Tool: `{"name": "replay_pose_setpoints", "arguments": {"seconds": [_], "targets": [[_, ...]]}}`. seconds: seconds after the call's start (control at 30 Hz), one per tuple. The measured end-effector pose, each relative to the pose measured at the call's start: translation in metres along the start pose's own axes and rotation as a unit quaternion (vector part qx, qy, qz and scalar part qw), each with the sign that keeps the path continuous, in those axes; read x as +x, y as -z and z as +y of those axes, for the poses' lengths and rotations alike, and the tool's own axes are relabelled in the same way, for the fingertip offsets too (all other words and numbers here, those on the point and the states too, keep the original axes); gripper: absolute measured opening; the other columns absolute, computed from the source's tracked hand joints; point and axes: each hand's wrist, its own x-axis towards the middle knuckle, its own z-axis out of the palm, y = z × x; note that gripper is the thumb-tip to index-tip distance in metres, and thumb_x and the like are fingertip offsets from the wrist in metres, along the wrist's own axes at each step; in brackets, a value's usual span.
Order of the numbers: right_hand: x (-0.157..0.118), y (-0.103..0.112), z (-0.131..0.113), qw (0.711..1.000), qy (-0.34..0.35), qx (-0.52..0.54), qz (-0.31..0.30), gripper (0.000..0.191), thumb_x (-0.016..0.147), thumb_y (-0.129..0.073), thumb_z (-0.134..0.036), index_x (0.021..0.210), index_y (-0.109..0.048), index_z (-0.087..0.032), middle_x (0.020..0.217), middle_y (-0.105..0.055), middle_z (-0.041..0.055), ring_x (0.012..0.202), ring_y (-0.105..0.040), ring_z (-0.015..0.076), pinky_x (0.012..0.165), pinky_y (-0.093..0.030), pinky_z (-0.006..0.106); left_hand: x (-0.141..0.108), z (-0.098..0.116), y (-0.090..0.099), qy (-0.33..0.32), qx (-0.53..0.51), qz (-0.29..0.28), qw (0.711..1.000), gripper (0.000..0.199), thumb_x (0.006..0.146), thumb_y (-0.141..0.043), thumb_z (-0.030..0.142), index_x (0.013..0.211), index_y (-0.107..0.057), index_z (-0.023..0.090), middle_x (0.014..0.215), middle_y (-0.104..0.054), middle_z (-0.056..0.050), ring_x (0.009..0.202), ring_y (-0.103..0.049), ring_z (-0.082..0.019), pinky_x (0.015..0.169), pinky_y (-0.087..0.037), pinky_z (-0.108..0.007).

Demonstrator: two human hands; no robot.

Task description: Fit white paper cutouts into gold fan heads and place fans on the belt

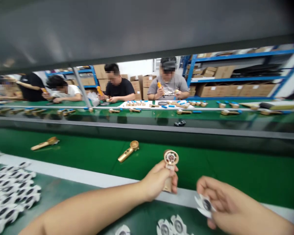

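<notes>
My left hand (159,179) is wrapped round the handle of a gold handheld fan body (171,158), held upright with its round head on top and a motor with copper coils showing inside. To the right, my right hand (225,202) pinches a white fan blade (204,205) with a dark round centre. A gap separates the blade from the fan body. Below my hands, white fan blades (171,226) lie on the green bench, partly cut off by the lower edge. Another blade (122,230) lies left of them.
Two gold fan bodies (129,151) (45,143) rest on the green belt (88,153). Many white blades (9,189) cover the bench at left. Beyond a dark divider, a second line carries more fan parts. Several people sit there, some with orange tools. A grey panel (137,29) hangs overhead.
</notes>
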Motion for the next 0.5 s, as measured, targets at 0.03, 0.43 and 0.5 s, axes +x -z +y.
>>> {"name": "replay_pose_setpoints", "arguments": {"seconds": [0.03,0.43,0.5], "targets": [[-0.001,-0.002,-0.007,1.000,-0.012,0.028,0.008,0.028,0.065,-0.055,-0.010,0.089,-0.047,-0.021,0.072,-0.056,-0.0026,0.064,-0.058,0.0142,0.059,-0.042,0.023,-0.001,0.001,0.000,0.002,0.008,-0.006,1.000,0.033,0.068,-0.060,0.033,0.095,-0.050,0.018,0.059,-0.056,0.004,0.046,-0.054,-0.011,0.051,-0.044,-0.024],[-0.006,-0.024,-0.028,0.988,-0.052,0.139,0.049,0.028,0.066,-0.056,-0.015,0.094,-0.052,-0.017,0.059,-0.057,-0.0061,0.049,-0.056,0.0107,0.054,-0.037,0.020,-0.023,0.009,-0.005,-0.063,0.314,-0.082,0.944,0.018,0.091,-0.048,0.034,0.094,-0.052,0.018,0.068,-0.045,0.006,0.057,-0.041,-0.008,0.053,-0.034,-0.021],[-0.006,-0.024,-0.026,0.988,-0.053,0.135,0.047,0.025,0.066,-0.056,-0.015,0.091,-0.054,-0.016,0.059,-0.057,-0.0060,0.047,-0.055,0.0097,0.052,-0.037,0.019,-0.024,0.012,-0.007,-0.088,0.365,-0.094,0.922,0.017,0.092,-0.047,0.032,0.095,-0.054,0.017,0.072,-0.046,0.004,0.061,-0.041,-0.009,0.057,-0.034,-0.022]]}}
